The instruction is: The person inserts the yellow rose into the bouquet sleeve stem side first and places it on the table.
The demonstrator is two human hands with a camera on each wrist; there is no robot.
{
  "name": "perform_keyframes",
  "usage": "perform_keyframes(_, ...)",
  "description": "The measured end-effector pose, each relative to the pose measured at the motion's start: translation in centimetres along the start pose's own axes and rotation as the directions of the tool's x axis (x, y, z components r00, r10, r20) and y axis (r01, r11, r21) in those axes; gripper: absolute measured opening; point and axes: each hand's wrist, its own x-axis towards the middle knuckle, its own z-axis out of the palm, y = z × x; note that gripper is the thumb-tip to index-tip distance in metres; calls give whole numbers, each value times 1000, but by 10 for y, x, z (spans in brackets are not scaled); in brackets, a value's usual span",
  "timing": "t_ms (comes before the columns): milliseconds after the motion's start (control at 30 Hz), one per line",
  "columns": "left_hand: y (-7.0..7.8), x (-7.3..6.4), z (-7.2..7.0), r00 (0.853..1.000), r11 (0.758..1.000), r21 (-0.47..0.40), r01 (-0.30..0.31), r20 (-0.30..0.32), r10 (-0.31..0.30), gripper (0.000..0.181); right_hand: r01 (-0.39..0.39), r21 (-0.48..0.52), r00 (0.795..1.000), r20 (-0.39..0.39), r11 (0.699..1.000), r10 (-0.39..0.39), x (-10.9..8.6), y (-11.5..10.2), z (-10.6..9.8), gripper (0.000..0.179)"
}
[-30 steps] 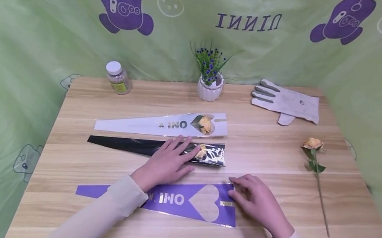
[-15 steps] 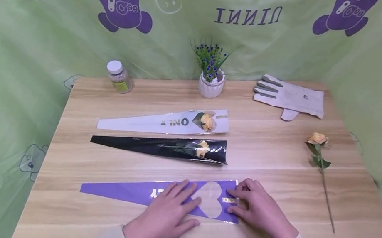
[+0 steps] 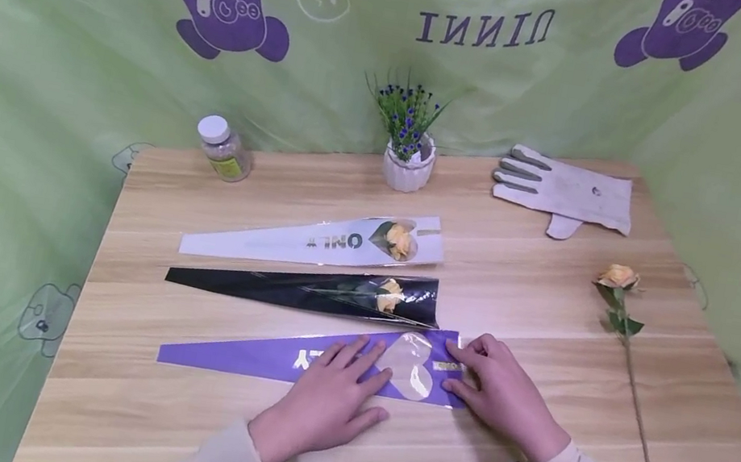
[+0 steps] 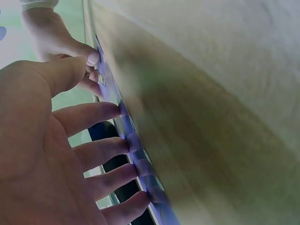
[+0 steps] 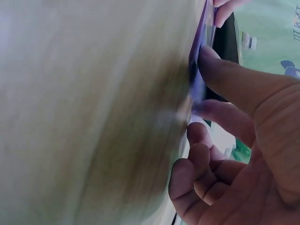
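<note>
A purple flower sleeve (image 3: 225, 354) with a clear heart window lies flat on the wooden table. My left hand (image 3: 331, 400) rests on its middle, fingers spread, covering part of the gold lettering. At the wide right end, my right hand (image 3: 508, 393) touches the sleeve with thumb and forefinger held apart; in the right wrist view its other fingers (image 5: 180, 178) are curled in beside the sleeve. Just beyond lies a black sleeve (image 3: 259, 283) with a peach rose (image 3: 390, 296) inside. Farther back, a white sleeve (image 3: 251, 242) holds another rose (image 3: 398, 242).
A loose peach rose (image 3: 630, 372) lies at the right. Along the back stand a white-capped bottle (image 3: 225, 149) and a small potted plant (image 3: 407, 168), with a grey-white glove (image 3: 576, 192) to their right. Green printed cloth (image 3: 333, 102) hangs behind the table.
The left hand has moved from the black sleeve down onto the purple one. The purple sleeve has then shifted away from the person, closer to the black sleeve, with both hands on it.
</note>
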Motion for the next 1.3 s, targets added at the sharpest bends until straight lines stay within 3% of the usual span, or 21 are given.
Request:
perform_keyframes(100, 3, -4, -2, 1000, 1000, 13, -12, -19, 12, 57, 18, 36, 999, -32, 999, -17, 0, -2, 0, 43)
perform_keyframes(233, 5, -8, -5, 999, 999, 20, -32, -41, 33, 56, -8, 175, 999, -34, 984, 14, -4, -8, -2, 34)
perform_keyframes(400, 6, -11, -7, 996, 999, 21, -45, -77, 46, 53, -84, 394, 996, 5, 915, 89, -13, -19, -7, 38)
perform_keyframes(500, 5, -13, -8, 996, 999, 15, -37, -87, 38, 53, -69, 467, 991, -69, 881, 115, -13, -24, -6, 41)
perform_keyframes(600, 5, -13, -9, 996, 1000, 2, -31, -81, 31, 53, -63, 490, 971, -173, 869, 168, -11, -25, -3, 42)
perform_keyframes(700, 5, -13, -9, 997, 999, -11, -32, -65, 31, 53, -92, 523, 950, -210, 847, 233, -10, -25, 1, 37)
perform_keyframes(800, 5, -12, -6, 998, 999, -9, -32, -56, 31, 53, -134, 556, 942, -186, 820, 280, -8, -25, 4, 37)
perform_keyframes(1067, 2, -8, -1, 998, 999, 1, -33, -46, 33, 53, -186, 488, 938, -170, 853, 302, -8, -25, 8, 24)
perform_keyframes(1300, 3, -8, -1, 998, 1000, 8, -26, -61, 27, 52, -257, 470, 939, -85, 845, 332, -13, -31, 5, 9)
